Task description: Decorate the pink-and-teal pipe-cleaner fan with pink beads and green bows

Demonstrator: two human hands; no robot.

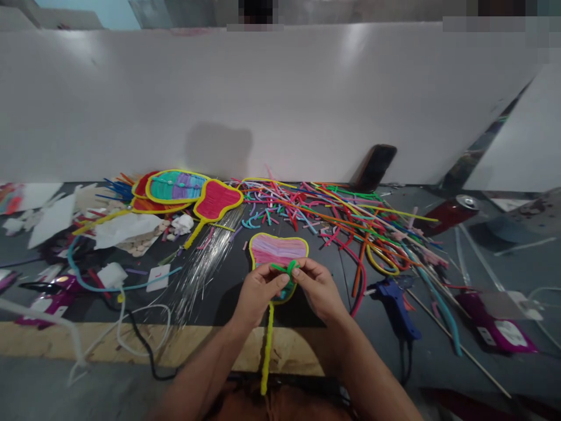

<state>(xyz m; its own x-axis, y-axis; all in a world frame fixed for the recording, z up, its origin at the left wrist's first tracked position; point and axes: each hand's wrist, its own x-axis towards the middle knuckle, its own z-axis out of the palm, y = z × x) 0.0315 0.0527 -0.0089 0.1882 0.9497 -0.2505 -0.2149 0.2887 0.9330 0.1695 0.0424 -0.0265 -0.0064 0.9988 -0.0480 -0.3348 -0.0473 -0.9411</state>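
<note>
Between my two hands is a green pipe cleaner (291, 267), bent into a small loop. My left hand (259, 289) pinches one end of it, and my right hand (316, 284) pinches the loop from the other side. Under my fingers lies a pink and lilac pipe-cleaner shape (279, 248) with a yellow edge; its lower part shows some teal and is partly hidden by my hands. A yellow fuzzy stem (267, 351) runs from it down toward my body.
Finished-looking yellow-edged shapes (218, 200) lie at the back left beside clear thin strands (205, 269). Loose pipe cleaners (324, 204) pile along the white partition (284, 105). A blue glue gun (398, 307), a phone (377, 166) and a red can (451, 214) are on the right.
</note>
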